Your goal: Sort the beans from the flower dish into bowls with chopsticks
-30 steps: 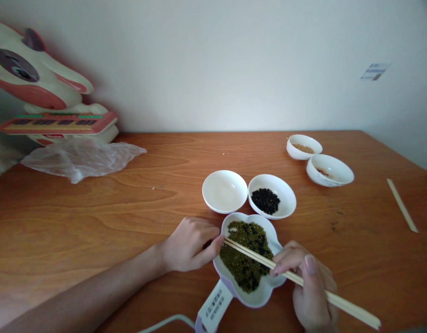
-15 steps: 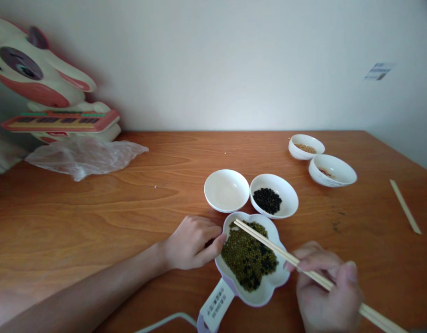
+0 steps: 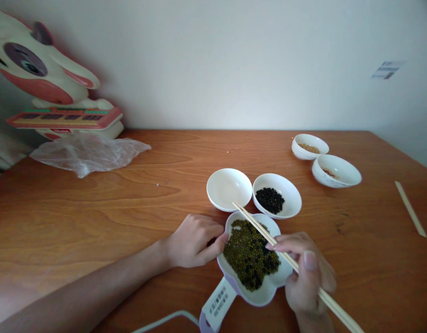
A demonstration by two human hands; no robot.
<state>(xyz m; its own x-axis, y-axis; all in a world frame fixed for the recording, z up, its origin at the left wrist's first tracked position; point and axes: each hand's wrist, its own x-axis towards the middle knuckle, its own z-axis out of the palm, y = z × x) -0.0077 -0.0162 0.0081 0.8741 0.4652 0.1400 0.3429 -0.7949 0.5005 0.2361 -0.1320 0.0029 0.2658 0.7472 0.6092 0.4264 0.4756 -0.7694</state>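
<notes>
The pan (image 3: 264, 297), scallop-rimmed, carries mixed green and dark beans (image 3: 236, 254). At its left rim, the left grip (image 3: 196, 243) is half curled, thumb against the edge; whether it pinches cannot be told. At its right, the right grip (image 3: 310, 270) is closed on two chopsticks (image 3: 255, 224), their tips near together beyond the far rim, in front of the plain bowl (image 3: 229, 185). That bowl and the black-bean bowl (image 3: 292, 199) stand just beyond the pan. Wide wood of the worktop (image 3: 179, 194) opens left of the pan; well to its right lies a stick (image 3: 411, 208), near the worktop's slanting edge. The far edge, well beyond the pan, meets the wall (image 3: 216, 69). The label (image 3: 218, 300) on the pan's handle bears two lines of characters, too small to read surely; the wall paper (image 3: 387, 69), far right beyond the pan, is blurred
</notes>
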